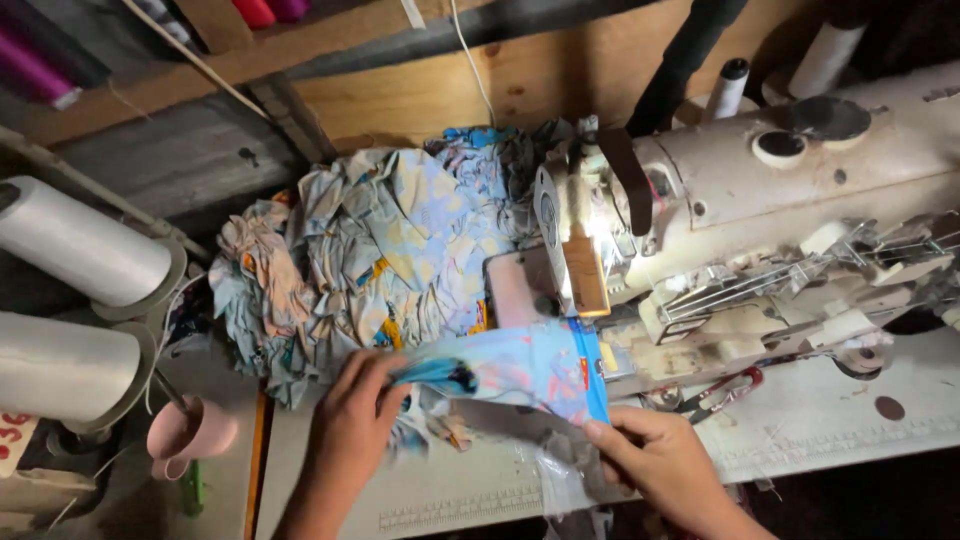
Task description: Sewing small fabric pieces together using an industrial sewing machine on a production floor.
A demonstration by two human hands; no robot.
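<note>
The blue printed cloth strip [520, 368] lies lengthwise left to right before the sewing machine [760, 220], left hand [350, 420] pinching its left end, right hand [655, 455] gripping its right, nearer the needle.

Dim workshop, plywood wall [520, 80], white worktable [830, 420]

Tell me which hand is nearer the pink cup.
Left. The left hand grips the printed fabric piece just right of the pink cup; the right hand pinches the fabric's far end, much farther away.
</note>
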